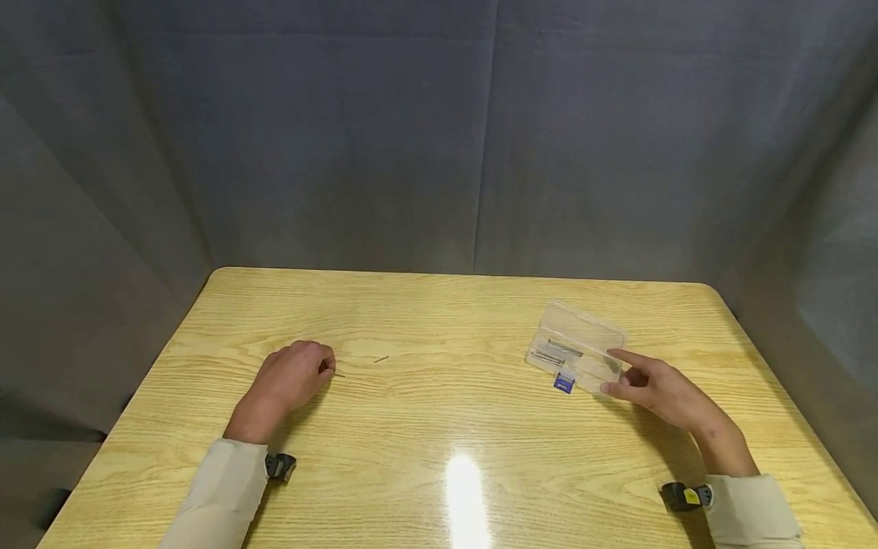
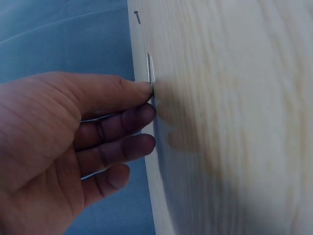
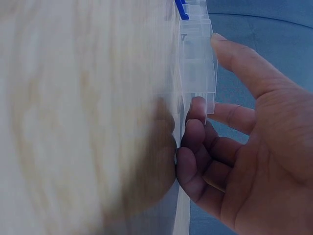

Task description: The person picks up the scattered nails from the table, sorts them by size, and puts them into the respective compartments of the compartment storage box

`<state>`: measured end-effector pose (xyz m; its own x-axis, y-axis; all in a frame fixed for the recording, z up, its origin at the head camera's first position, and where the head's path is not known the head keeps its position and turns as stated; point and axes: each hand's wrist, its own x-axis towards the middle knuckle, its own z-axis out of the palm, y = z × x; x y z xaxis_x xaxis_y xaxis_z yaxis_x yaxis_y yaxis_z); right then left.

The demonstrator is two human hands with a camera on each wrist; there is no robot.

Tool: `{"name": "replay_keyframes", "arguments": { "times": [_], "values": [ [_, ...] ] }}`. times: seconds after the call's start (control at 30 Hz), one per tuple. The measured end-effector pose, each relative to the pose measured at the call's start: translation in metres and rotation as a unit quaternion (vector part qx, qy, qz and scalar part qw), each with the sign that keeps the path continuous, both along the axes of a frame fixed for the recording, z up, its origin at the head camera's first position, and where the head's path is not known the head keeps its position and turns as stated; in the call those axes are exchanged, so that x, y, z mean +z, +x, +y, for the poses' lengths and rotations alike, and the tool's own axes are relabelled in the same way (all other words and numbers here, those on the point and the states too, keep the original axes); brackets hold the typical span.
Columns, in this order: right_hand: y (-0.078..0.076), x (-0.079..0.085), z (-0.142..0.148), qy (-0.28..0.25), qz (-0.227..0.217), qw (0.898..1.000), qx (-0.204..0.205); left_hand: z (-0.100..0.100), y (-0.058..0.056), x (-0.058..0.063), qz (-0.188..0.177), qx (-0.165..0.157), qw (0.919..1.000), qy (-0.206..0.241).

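Note:
At the left of the table, my left hand (image 1: 295,379) pinches a thin metal nail (image 2: 148,68) between thumb and fingertips, low at the wooden surface. A second nail (image 1: 381,358) lies a little to the right of that hand; its flat head shows in the left wrist view. My right hand (image 1: 664,393) grips the right end of a clear plastic box (image 3: 198,63), thumb on the near side and index finger on the far side. The box's transparent lid (image 1: 583,326) stands raised at the back. Several long nails (image 1: 565,348) lie inside, toward the left.
A blue latch (image 1: 564,383) sticks out from the box's front edge. The wood-grain table (image 1: 425,427) has rounded far corners, and a grey curtain (image 1: 343,152) hangs behind it and along both sides. Bright glare falls on the near middle of the tabletop.

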<state>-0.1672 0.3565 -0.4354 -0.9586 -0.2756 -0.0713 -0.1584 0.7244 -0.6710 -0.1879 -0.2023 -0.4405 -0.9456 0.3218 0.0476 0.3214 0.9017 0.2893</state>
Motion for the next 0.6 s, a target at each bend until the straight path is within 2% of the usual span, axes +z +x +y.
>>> {"name": "replay_keyframes", "arguments": {
  "times": [0.6],
  "values": [
    [0.0003,0.0003,0.0,-0.006,0.003,1.0,0.002,0.0008,0.003,-0.0015,-0.001,-0.017,0.9998,-0.006]
  ]
}}
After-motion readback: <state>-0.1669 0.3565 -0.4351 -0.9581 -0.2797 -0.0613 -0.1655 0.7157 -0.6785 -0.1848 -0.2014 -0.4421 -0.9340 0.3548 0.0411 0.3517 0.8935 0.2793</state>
